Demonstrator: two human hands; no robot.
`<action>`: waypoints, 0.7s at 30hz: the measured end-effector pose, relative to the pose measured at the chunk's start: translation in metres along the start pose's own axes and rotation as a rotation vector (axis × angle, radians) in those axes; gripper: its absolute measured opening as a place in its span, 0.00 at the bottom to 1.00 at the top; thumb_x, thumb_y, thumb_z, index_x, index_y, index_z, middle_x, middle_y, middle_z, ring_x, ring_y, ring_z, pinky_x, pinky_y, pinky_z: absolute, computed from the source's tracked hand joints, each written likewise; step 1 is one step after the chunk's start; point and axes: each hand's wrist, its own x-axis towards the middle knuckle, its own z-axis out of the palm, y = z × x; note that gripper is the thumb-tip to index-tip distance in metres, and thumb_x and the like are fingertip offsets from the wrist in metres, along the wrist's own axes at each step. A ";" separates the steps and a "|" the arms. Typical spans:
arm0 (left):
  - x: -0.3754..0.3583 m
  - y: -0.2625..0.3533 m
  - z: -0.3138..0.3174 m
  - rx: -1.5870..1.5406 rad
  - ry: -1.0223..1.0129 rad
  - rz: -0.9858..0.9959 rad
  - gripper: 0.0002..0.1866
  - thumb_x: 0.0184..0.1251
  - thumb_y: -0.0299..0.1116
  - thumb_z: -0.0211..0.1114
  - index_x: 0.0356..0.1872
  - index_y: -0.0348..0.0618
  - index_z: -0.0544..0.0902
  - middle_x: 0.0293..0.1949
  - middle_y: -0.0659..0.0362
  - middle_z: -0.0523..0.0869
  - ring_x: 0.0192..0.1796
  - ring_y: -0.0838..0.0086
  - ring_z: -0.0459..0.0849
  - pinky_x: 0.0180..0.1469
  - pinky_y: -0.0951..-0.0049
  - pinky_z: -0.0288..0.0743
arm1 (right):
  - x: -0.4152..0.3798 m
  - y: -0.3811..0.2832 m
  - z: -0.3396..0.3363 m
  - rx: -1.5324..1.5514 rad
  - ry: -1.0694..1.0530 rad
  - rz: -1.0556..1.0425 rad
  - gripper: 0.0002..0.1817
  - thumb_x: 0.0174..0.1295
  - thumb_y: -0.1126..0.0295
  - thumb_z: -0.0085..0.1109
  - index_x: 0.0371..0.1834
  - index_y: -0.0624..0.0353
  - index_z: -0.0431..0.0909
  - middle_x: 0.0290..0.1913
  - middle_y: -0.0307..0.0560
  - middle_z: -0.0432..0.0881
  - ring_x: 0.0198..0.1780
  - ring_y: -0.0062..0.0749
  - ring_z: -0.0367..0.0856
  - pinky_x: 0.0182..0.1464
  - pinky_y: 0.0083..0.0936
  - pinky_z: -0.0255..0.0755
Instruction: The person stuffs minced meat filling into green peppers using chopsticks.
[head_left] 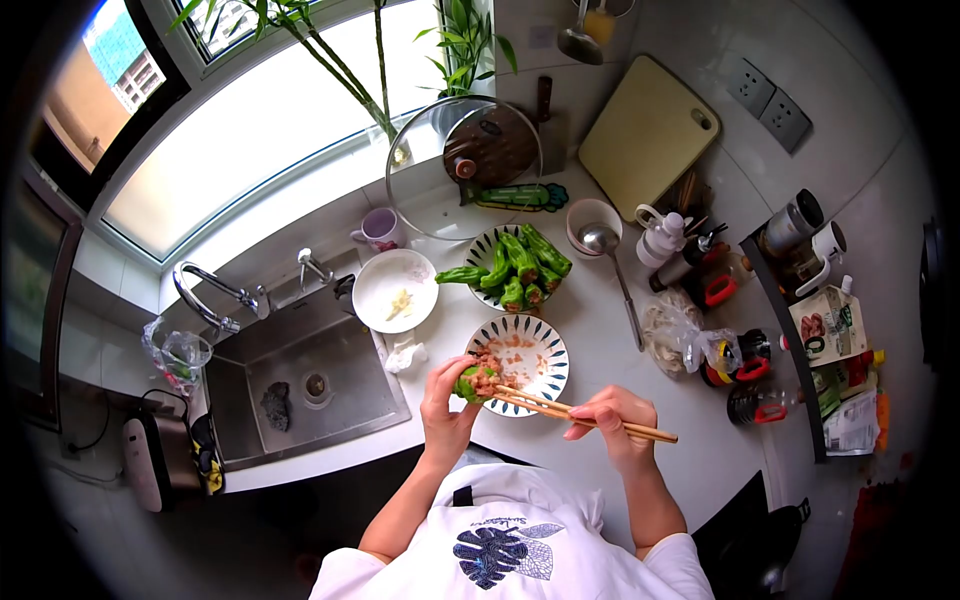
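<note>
We bring both forearms up from the sides of our shirt [510, 540], angled inward so the hands face each other across the near plate [556, 366]. Our left hand [440, 405] is raised at the plate's left edge, thumb and fingers pinching a green pepper [464, 386] with meat [484, 372] at it. Our right hand [615, 420], well apart to the right, closes its curled fingers around the chopsticks [560, 408], which slant leftward until their tips meet the meat. More peppers [520, 262] lie on the far plate [480, 243].
</note>
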 end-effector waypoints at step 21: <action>0.012 0.012 0.016 -0.097 -0.196 -0.022 0.34 0.45 0.15 0.72 0.59 0.44 0.79 0.56 0.53 0.82 0.59 0.58 0.80 0.61 0.64 0.75 | -0.009 0.018 -0.032 0.130 0.279 -0.014 0.27 0.76 0.55 0.49 0.34 0.72 0.82 0.30 0.50 0.81 0.25 0.34 0.85 0.30 0.25 0.82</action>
